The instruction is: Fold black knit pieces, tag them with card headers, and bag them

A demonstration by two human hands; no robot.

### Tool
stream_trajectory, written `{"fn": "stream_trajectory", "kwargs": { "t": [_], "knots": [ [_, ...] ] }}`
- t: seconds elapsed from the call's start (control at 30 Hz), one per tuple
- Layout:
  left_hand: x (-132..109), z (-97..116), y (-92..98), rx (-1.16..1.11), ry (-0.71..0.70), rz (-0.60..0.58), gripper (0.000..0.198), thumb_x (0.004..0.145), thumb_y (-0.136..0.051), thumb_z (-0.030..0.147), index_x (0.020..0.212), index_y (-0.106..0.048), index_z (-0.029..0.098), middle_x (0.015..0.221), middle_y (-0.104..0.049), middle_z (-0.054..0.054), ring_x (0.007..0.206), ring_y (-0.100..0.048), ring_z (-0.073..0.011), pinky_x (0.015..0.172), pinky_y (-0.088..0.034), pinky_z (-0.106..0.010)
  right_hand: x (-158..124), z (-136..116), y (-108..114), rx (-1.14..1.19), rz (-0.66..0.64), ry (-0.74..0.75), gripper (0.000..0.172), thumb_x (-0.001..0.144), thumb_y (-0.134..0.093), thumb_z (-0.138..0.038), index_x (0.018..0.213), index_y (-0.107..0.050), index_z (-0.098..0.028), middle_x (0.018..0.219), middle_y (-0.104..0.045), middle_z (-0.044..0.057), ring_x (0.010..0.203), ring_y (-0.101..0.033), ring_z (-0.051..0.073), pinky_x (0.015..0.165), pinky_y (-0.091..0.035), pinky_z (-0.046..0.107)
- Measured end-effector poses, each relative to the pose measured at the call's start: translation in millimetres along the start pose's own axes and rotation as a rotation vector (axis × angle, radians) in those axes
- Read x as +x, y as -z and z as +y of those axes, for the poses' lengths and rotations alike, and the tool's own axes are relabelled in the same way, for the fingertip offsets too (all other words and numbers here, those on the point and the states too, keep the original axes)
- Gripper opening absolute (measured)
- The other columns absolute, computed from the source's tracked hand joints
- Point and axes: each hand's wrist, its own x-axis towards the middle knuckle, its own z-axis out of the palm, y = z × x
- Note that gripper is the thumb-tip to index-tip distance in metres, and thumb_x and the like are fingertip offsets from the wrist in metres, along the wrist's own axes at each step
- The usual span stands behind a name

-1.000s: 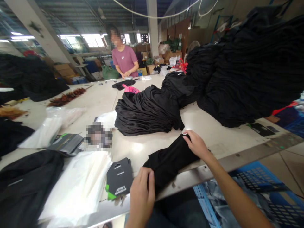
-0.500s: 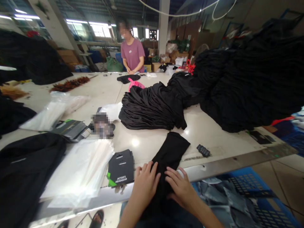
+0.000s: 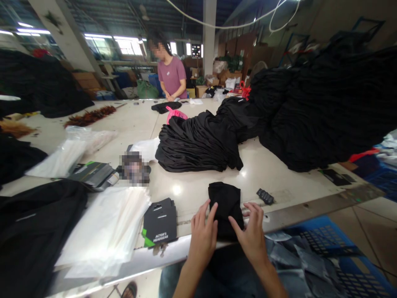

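A folded black cloth [image 3: 225, 202] lies at the near edge of the white table [image 3: 198, 186]. My left hand [image 3: 203, 236] rests on its left side, fingers stretched flat. Along its right side lies my right hand [image 3: 252, 235], fingers also spread and pressing on the fabric. Black header cards [image 3: 160, 222] printed in white and green sit just left of my left hand. A small dark flat object [image 3: 265, 196] lies right of the cloth.
A stack of clear plastic bags [image 3: 105, 227] lies at left, with a black garment [image 3: 34, 231] beyond it. Big heaps of black fabric [image 3: 198, 142] [image 3: 325, 103] fill the middle and right. A person in a pink shirt [image 3: 171, 78] works at the far end. Blue crates [image 3: 335, 256] stand below right.
The long black cloth is now folded to a short rectangle. Both my hands moved up onto the table and lie flat on either side of it.
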Motion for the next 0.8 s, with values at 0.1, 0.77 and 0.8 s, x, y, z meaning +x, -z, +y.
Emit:
{"fn": "stream_trajectory", "kwargs": {
  "t": [0.1,0.77,0.8],
  "knots": [
    [6,-5,12.7,-0.019,-0.150,-0.202,0.045,0.104,-0.038,0.013,0.144,-0.056,0.027,0.151,-0.056,-0.008,0.144,-0.047,-0.0223,0.119,-0.034,-0.050,-10,17,22,-0.109,-0.328,0.321,0.069,0.082,-0.079,-0.037,0.144,-0.049,-0.028,0.154,-0.046,0.011,0.142,-0.043,0.034,0.112,-0.046,0.053],
    [49,42,-28.2,0.062,-0.020,-0.210,0.040,0.096,-0.051,0.016,0.132,-0.065,0.025,0.157,-0.050,-0.005,0.152,-0.037,-0.0338,0.122,-0.023,-0.069,84,72,37,-0.255,-0.204,-0.149,0.038,0.098,-0.039,-0.040,0.109,-0.069,-0.018,0.110,-0.068,0.017,0.105,-0.062,0.030,0.094,-0.045,0.041],
    [53,39,-25.1,0.051,-0.018,-0.251,0.040,0.094,-0.050,0.012,0.127,-0.067,0.026,0.156,-0.052,-0.004,0.153,-0.036,-0.0329,0.122,-0.020,-0.072,94,87,47,-0.290,-0.157,-0.157,0.041,0.094,-0.044,-0.040,0.117,-0.067,-0.015,0.120,-0.065,0.021,0.111,-0.059,0.033,0.098,-0.043,0.044]
  ]
}}
